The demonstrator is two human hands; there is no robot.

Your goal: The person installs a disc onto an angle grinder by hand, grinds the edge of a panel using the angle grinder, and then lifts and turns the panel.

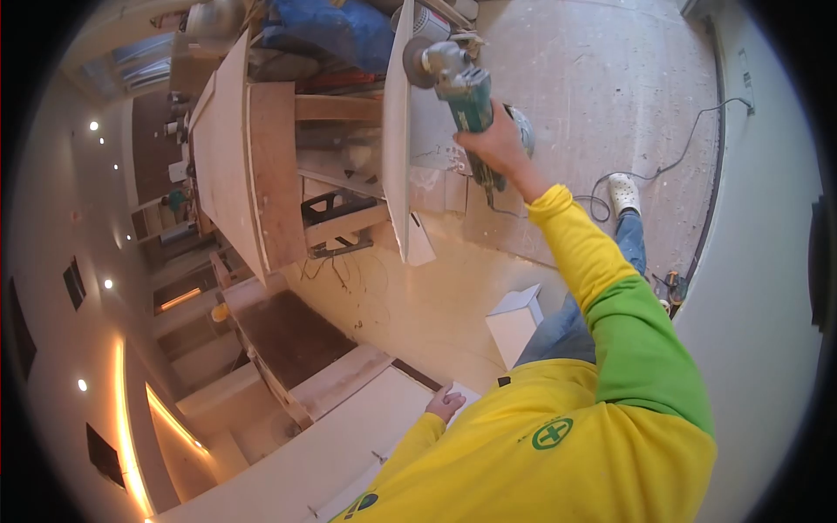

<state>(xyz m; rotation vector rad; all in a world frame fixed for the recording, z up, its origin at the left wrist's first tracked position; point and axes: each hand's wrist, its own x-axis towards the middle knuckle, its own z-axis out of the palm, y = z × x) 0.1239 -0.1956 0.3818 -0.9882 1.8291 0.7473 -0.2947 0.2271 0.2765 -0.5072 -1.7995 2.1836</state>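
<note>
One angle grinder (471,103) is in the right hand (504,144), whose fingers close around its body well back from the disc (422,63), likely to keep them clear of the spinning edge. The disc sits beside the end of a long pale board (397,166); whether the two touch I cannot tell. The left hand (445,403) grips no tool, its fingers loosely bent near the front of the person's top, perhaps steadying the body. A cord (686,150) reaches the wall socket (748,94) with slack, presumably to give the tool reach, but one loop lies just beside a pale shoe (623,193) and could snag. Open floor (602,78) spreads beyond the grinder, so the arm seems freest on that side; the board's edge bounds the other. Near the legs, a white piece (514,327) narrows the footing.
</note>
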